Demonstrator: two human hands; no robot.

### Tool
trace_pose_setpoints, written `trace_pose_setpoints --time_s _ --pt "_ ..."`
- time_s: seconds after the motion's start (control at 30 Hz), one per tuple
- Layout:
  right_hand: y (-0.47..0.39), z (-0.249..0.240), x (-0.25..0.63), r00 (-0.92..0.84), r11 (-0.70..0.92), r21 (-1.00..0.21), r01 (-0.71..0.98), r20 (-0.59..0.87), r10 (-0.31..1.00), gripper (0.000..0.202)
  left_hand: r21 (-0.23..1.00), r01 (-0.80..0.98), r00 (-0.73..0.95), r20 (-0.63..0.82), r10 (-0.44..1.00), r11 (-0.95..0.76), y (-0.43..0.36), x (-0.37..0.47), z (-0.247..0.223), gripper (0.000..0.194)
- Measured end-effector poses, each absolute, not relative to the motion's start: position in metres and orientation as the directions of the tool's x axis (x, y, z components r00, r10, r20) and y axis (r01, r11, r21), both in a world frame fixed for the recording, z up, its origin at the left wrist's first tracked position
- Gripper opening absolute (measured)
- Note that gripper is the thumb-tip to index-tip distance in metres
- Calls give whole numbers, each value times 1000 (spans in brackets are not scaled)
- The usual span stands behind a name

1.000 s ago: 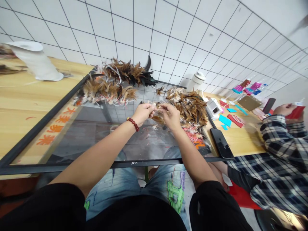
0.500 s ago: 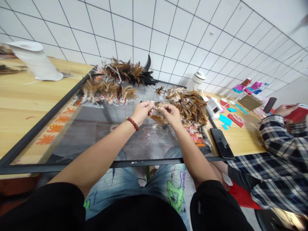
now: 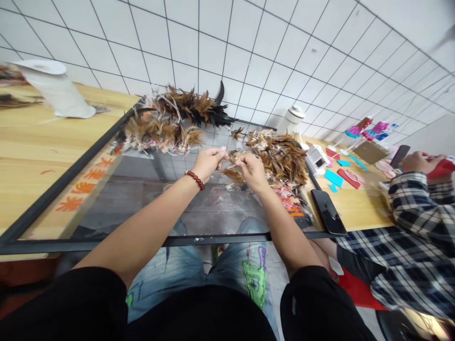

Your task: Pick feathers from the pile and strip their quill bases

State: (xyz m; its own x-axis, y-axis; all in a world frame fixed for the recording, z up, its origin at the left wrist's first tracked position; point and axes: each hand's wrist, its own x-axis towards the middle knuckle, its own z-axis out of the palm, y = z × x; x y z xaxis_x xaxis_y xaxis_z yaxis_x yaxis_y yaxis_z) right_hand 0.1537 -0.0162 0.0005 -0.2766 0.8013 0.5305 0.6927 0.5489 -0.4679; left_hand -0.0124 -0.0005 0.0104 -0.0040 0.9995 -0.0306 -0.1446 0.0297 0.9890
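Both of my hands meet over the glass panel (image 3: 142, 189), close together. My left hand (image 3: 211, 162), with a red bead bracelet (image 3: 195, 180) at its wrist, pinches the pale end of a small brown feather (image 3: 232, 156). The fingers of my right hand (image 3: 250, 169) are closed at the other side of it; its exact ends are hidden by the fingertips. A heap of brown feathers (image 3: 284, 156) lies just beyond my right hand. Bunches of brown feathers (image 3: 161, 132) and a darker feather strip (image 3: 199, 108) lie to the left and behind.
A black phone (image 3: 327, 211) rests at the panel's right edge. Behind stand a white bottle (image 3: 291, 118) and a small white device (image 3: 317, 159). A white roll (image 3: 64, 92) is at far left. A co-worker in a plaid shirt (image 3: 412, 203) sits at right, near blue paper pieces (image 3: 333, 178).
My right-hand fingers have curled in more and its wrist has turned slightly. My left hand has barely moved. At right, the co-worker's hands have shifted with the red piece.
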Motion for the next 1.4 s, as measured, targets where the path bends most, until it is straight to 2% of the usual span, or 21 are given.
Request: trace_pose_setpoints --time_s 0.17,0.33,0.43,0.5,0.6,0.7,0.77,0.8,0.87,0.93,1.0,1.07,1.1,1.17,1.23,1.4 --pt "-19 -3 150 -228 475 -376 795 540 810 28 972 -172 277 -109 955 160 -7 -9 9 17" --pt "-21 0 148 -177 477 -419 773 580 795 23 975 -129 393 -119 912 183 -8 -7 6 16" --pt "-16 5 161 -96 474 -476 741 624 776 18 972 -164 315 -111 943 169 -6 -7 7 16" --pt "-13 8 174 -97 466 -497 732 601 793 16 969 -204 213 -95 972 139 -4 -6 8 19" --pt "-11 9 190 -275 490 -487 722 448 851 19 963 -264 55 -49 997 62 -2 -6 10 21" --pt "-12 5 191 -452 524 -446 726 264 852 24 954 -299 -74 -18 997 -5 1 -6 11 19" --pt "-12 2 186 -474 519 -431 739 214 854 19 947 -322 -108 -16 994 -19 2 -7 10 18" --pt "-12 1 183 -441 499 -445 744 235 866 15 942 -336 -112 -19 994 -20 3 -8 9 17" --pt "-10 -1 177 -288 425 -550 719 321 902 12 932 -363 -114 -26 993 -17 4 -8 8 17" --pt "-7 -3 173 -97 332 -730 598 345 934 13 926 -378 -120 -35 992 -13 5 -9 7 16" --pt "-3 -4 170 10 239 -877 417 267 964 17 922 -388 -131 -41 991 -13 6 -10 7 16" --pt "0 -6 170 44 163 -945 284 182 982 20 918 -397 -138 -48 989 -10 7 -10 6 16" --pt "0 -6 172 63 143 -952 271 166 984 21 917 -400 -141 -51 989 -10 7 -10 6 16" --pt "-1 -3 177 103 144 -922 359 192 976 26 915 -402 -154 -59 986 -8 7 -10 6 16" --pt "-5 2 184 62 158 -843 515 220 974 23 915 -403 -172 -66 983 -9 7 -10 6 16" --pt "-15 9 194 -181 158 -633 758 30 983 13 921 -389 -178 -68 982 -7 5 -9 9 15"
